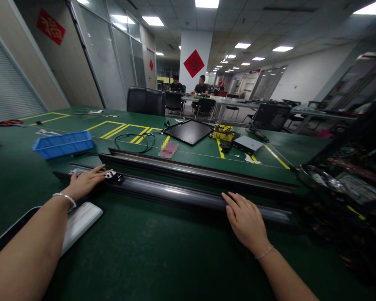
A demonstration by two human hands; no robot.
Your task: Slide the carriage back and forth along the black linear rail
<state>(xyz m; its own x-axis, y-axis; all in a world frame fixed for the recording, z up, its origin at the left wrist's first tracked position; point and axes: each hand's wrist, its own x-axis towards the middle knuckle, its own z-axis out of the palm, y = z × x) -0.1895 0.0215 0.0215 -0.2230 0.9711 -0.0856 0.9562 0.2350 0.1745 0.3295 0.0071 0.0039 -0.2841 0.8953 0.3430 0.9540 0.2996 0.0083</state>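
A long dark metal channel (172, 194) with a shiny inner face lies across the green table in front of me. My left hand (87, 182) rests over its left end, fingers stretched out. By those fingertips sits a small black fitting (114, 177) with whitish marks, inside the channel. My right hand (246, 219) lies palm down toward the right end, fingers extended and touching the near edge. Just behind runs a second, similar metal channel (188, 167), which neither hand touches. Under my left forearm is a white, rounded slab-like object (84, 223), partly hidden.
Farther back are a blue bin (64, 144), a black cable (134, 142), a flat dark panel (189, 131), a yellow box (223, 133) and a grey metal box (248, 144). Red-handled scissors (10, 123) lie far left. Dark clutter fills the right side. Two people sit in the background.
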